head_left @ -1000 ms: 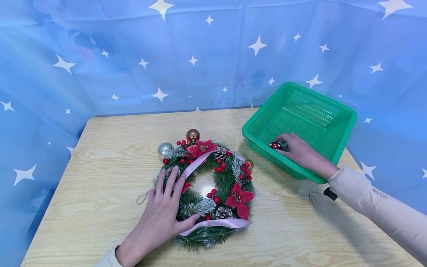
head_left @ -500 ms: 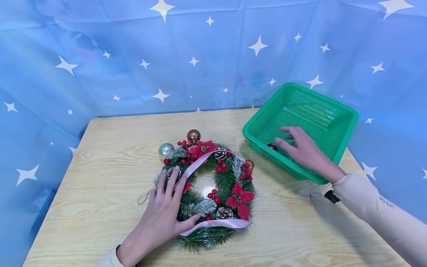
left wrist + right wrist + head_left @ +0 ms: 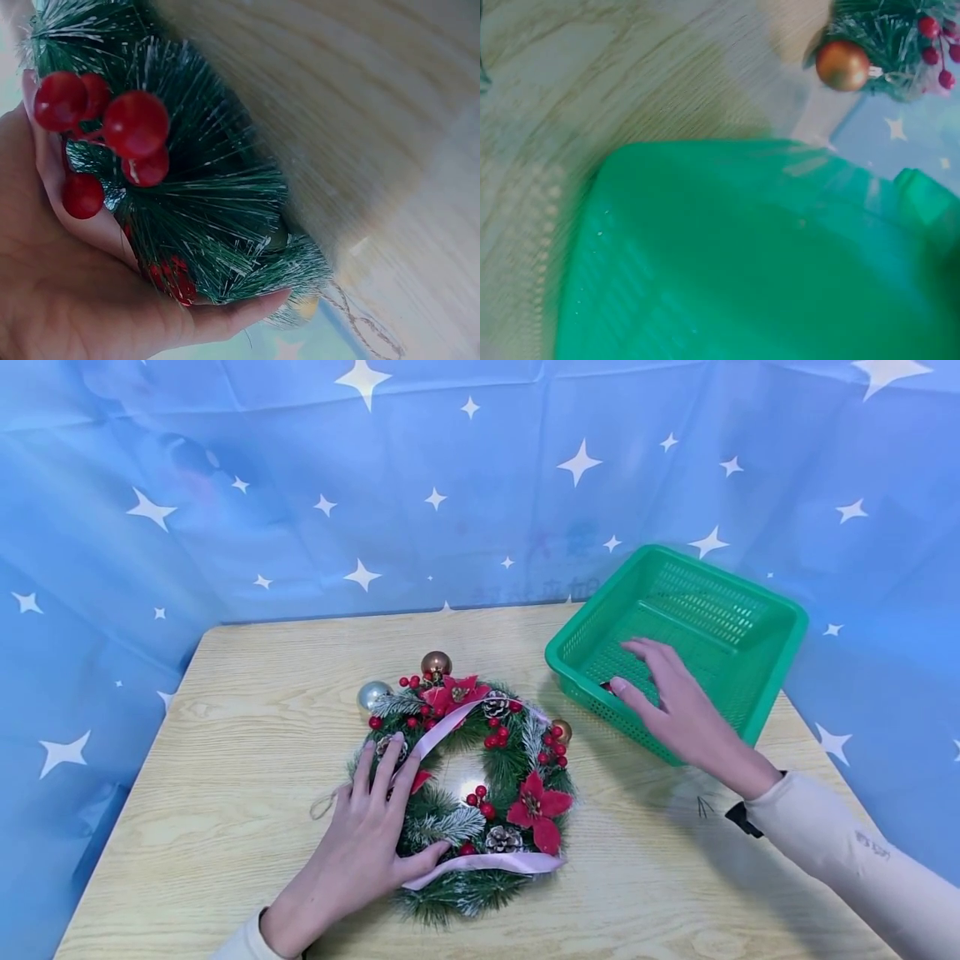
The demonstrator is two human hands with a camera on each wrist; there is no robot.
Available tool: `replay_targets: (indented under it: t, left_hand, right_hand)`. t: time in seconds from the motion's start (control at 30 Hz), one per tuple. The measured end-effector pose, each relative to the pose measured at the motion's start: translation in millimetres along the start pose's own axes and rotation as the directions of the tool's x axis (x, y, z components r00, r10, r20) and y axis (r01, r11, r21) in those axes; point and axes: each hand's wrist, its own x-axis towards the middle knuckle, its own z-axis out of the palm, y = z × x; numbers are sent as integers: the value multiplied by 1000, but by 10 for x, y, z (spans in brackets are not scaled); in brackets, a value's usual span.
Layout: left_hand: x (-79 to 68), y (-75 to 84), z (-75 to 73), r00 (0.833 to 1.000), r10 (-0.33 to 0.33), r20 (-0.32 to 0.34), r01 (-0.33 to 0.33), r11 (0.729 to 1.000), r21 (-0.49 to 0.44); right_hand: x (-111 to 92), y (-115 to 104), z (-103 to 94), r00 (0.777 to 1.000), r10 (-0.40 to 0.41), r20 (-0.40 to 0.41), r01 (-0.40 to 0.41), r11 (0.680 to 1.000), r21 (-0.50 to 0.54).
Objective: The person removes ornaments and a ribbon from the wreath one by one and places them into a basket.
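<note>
A green wreath with red berries, pinecones, red poinsettias and a pale pink ribbon lies on the table. My left hand rests on its left side, fingers spread and thumb reaching toward the ring's centre. In the left wrist view, greenery and berries fill the space before my palm. My right hand is over the green basket, fingers loosely bent and holding nothing. Just left of its thumb, a small dark-red ornament shows in the basket, mostly hidden.
A silver ball and a bronze ball sit at the wreath's upper left edge, another gold-brown ball at its right. Behind the wooden table hangs a blue star-printed cloth.
My right hand has let go of the red ornament with white dots, leaving it in the basket. Its fingers have spread and moved slightly away. The left hand has stayed on the wreath.
</note>
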Motion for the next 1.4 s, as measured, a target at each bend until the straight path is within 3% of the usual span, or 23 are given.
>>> replay_targets:
  t: [0.23,0.43,0.8,1.13,1.4]
  left_hand:
    - [22,-26,-10,1000,9,12,-9,1000,-21]
    - [30,-42,-20,1000,11,26,-10,999,-30]
    - [45,-77,-18,999,34,39,-31,998,-55]
    - [72,-173,-21,996,76,47,-73,994,-76]
    - [119,-224,-36,993,106,47,-102,991,-87]
  right_hand:
    - [-98,-126,53,994,-99,-44,98,994,-41]
    - [-161,-207,148,979,-205,-23,203,977,-61]
    - [-270,-325,432,904,-412,111,418,908,-32]
    - [-295,-343,591,869,-431,242,447,894,-10]
    - [-287,-309,770,871,-393,296,409,912,7]
